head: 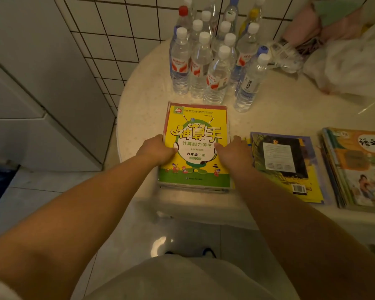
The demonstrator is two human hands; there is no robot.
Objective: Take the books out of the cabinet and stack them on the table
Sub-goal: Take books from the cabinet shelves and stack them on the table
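left hand (155, 150) and right hand (233, 153) grasp yellow-covered stack (196, 146) by both sides, likely squaring it | stack lies on table (143, 109) near edge | 2 other book piles lie right

Dim warm yellowish light; glare spot on floor (158, 245) tiles; wide-angle bending at edges; upper right corner blurred.

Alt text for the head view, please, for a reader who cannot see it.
Both hands, left hand and right hand, grip the sides of a yellow workbook topping a stack of books on a pale table. Water bottles stand behind it; two more book piles lie to its right.
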